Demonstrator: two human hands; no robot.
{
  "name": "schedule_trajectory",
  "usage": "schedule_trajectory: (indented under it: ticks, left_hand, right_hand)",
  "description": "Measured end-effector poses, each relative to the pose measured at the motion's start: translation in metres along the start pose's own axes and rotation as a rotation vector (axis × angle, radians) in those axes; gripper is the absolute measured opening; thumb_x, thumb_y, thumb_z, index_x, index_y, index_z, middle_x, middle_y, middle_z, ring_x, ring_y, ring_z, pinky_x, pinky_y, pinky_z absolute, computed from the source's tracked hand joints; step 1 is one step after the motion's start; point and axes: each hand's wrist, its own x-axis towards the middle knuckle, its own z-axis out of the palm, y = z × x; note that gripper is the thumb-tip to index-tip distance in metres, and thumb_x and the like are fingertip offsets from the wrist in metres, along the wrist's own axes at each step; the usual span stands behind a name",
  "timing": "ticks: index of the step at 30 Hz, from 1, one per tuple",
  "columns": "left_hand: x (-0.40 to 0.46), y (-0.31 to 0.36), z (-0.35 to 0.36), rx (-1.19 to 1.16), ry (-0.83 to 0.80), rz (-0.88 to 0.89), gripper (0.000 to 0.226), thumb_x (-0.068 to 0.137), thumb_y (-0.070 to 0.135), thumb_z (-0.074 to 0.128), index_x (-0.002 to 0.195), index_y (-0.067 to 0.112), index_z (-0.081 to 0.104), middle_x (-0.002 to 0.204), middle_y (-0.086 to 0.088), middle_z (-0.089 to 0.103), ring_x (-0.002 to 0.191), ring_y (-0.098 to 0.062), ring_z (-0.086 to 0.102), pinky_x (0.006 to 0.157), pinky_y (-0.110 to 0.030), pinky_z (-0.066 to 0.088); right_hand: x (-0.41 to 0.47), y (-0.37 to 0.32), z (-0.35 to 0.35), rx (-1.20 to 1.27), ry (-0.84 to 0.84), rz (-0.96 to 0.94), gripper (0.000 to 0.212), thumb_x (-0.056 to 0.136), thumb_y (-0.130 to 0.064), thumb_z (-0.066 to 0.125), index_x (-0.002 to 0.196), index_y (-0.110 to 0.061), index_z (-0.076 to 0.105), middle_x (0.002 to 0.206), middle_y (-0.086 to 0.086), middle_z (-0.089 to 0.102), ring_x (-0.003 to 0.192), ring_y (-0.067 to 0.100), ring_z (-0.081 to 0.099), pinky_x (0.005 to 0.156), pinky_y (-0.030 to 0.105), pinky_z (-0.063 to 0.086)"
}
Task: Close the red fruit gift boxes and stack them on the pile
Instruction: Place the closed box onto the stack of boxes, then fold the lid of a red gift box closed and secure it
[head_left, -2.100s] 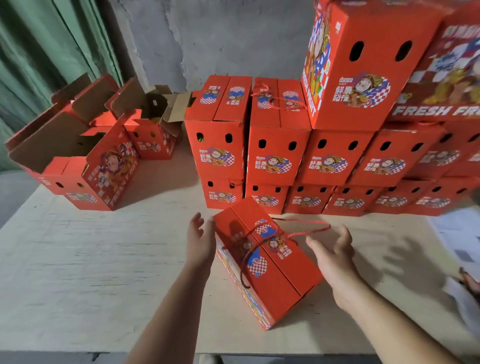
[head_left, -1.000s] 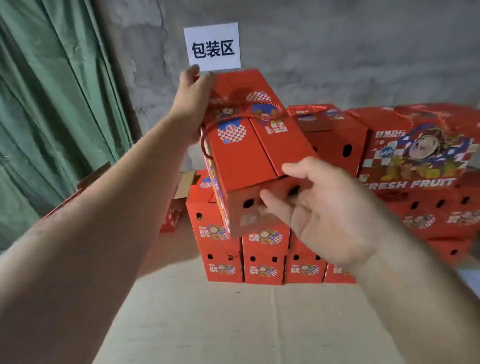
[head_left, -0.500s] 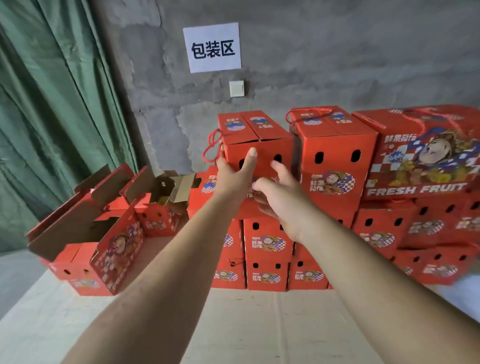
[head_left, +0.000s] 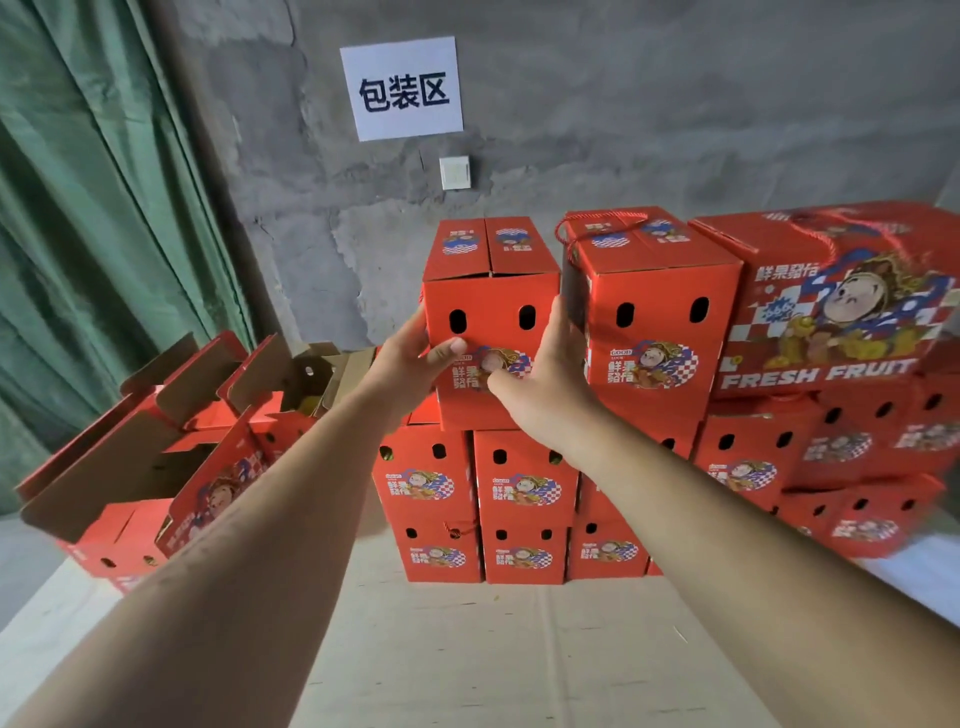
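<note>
Box (head_left: 491, 312), closed and red, is sitting on the top tier of the pile (head_left: 524, 499), at the pile's left end, just beside a neighbouring closed box (head_left: 654, 312) on its right. I am holding it between both hands. My left hand (head_left: 410, 358) is clasping the lower left corner, thumb laid across the front face and fingers wrapped round the left side. My right hand (head_left: 545, 384) is gripping the right edge: thumb on the printed label, fingers reaching into the narrow gap between the box and its neighbour. Neither hand is hanging loose.

I judge this two-sided hold to be serving alignment. With one hand on each side wall, I am squaring the box over the boxes beneath it and drawing it toward the neighbour, so that the tier is forming one flush front. Its base appears to be resting on the tier below; I cannot tell whether it is bearing fully.

Appearance of the box: the two top flaps are meeting along a centre seam and lying flat. The front face is showing two oval vent holes above a cartoon label with a blue-and-white checker pattern. No rope handle is showing on top, unlike the neighbour's.

Open boxes (head_left: 171, 447), flaps up, are waiting on the worktop (head_left: 467, 649) to the left, well apart from the pile. I judge those to be the remaining work.
</note>
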Motion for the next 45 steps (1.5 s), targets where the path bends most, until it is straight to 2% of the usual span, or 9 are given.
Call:
schedule_trajectory:
  ticks: [2,7,11,15,19,24,32,36,45]
  left_hand:
    - [-0.003,-0.002,0.005,0.019,0.013,0.039,0.049,0.101,0.039,0.065,0.147,0.037,0.048,0.123,0.021,0.072,0.113,-0.001,0.069,0.075,-0.021,0.061]
    - [-0.023,0.001,0.024,-0.067,-0.038,0.067,0.054,0.112,0.034,0.044,0.162,0.036,0.026,0.153,0.011,0.054,0.142,-0.01,0.05,0.115,-0.034,0.045]
    - [-0.088,-0.01,0.024,-0.38,0.071,-0.127,0.05,0.1,0.069,0.035,0.137,0.045,0.059,0.139,0.026,0.061,0.144,-0.013,0.048,0.119,-0.033,0.038]
    - [-0.163,-0.062,-0.017,-0.411,0.321,-0.298,0.03,0.105,0.041,0.058,0.124,0.026,0.074,0.124,0.0,0.076,0.12,-0.021,0.069,0.107,-0.041,0.053]
    - [-0.218,-0.118,-0.091,-0.351,0.487,-0.42,0.019,0.103,0.019,0.06,0.114,0.026,0.074,0.106,0.002,0.078,0.085,-0.005,0.073,0.07,-0.018,0.055]
    - [-0.236,-0.189,-0.218,-0.306,0.581,-0.45,0.023,0.097,0.026,0.063,0.118,0.032,0.071,0.116,0.009,0.074,0.106,-0.002,0.07,0.082,-0.022,0.056]
    - [-0.205,-0.301,-0.406,0.495,0.334,-0.633,0.082,0.085,0.058,0.043,0.159,0.023,0.039,0.17,-0.005,0.028,0.157,-0.029,0.021,0.127,-0.05,0.019]
    - [-0.207,-0.349,-0.434,0.631,-0.023,-0.611,0.092,0.097,0.052,0.063,0.168,0.028,0.009,0.174,0.006,-0.01,0.16,-0.026,0.016,0.123,-0.045,0.029]
    - [-0.23,-0.359,-0.423,0.693,0.054,-0.436,0.092,0.091,0.025,0.073,0.166,0.024,0.019,0.171,0.009,0.012,0.143,-0.016,0.045,0.09,-0.023,0.052]
  right_hand:
    - [-0.001,0.001,0.006,0.003,0.018,0.011,0.115,0.091,-0.036,0.07,0.158,-0.041,-0.023,0.164,-0.019,-0.013,0.108,-0.014,0.014,0.062,-0.006,0.034]
    - [-0.014,-0.006,0.054,0.166,0.147,0.047,0.104,0.096,-0.031,0.067,0.164,-0.03,-0.011,0.168,-0.006,-0.029,0.153,0.001,-0.005,0.107,0.018,0.025]
    - [-0.054,-0.004,0.114,0.358,0.118,0.073,0.07,0.098,-0.029,0.057,0.161,-0.03,0.025,0.168,0.001,0.027,0.154,0.015,0.027,0.122,0.036,0.031]
    - [-0.114,0.005,0.195,0.405,-0.076,0.154,0.033,0.099,-0.036,0.055,0.131,-0.044,0.052,0.121,-0.017,0.065,0.115,0.015,0.065,0.089,0.039,0.052]
    - [-0.149,0.015,0.296,0.251,-0.319,0.16,0.053,0.105,-0.012,0.053,0.153,-0.031,0.043,0.146,-0.005,0.058,0.125,0.015,0.061,0.106,0.042,0.05]
    - [-0.145,-0.045,0.435,0.419,-0.448,0.387,0.037,0.101,-0.053,0.05,0.134,-0.038,0.058,0.132,-0.003,0.067,0.118,0.011,0.066,0.096,0.032,0.053]
    - [-0.077,-0.077,0.589,-0.151,-0.644,0.273,0.083,0.102,-0.024,0.059,0.164,-0.043,0.007,0.171,0.01,0.009,0.154,0.028,0.026,0.119,0.04,0.037]
    - [-0.076,-0.054,0.607,-0.288,-0.636,0.28,0.085,0.103,-0.03,0.057,0.164,-0.035,-0.001,0.17,-0.002,0.008,0.143,0.024,0.043,0.109,0.037,0.046]
    - [-0.08,-0.043,0.601,-1.004,-0.65,0.042,0.101,0.098,-0.009,0.058,0.163,-0.028,-0.017,0.165,0.008,0.027,0.137,0.035,0.044,0.099,0.046,0.047]
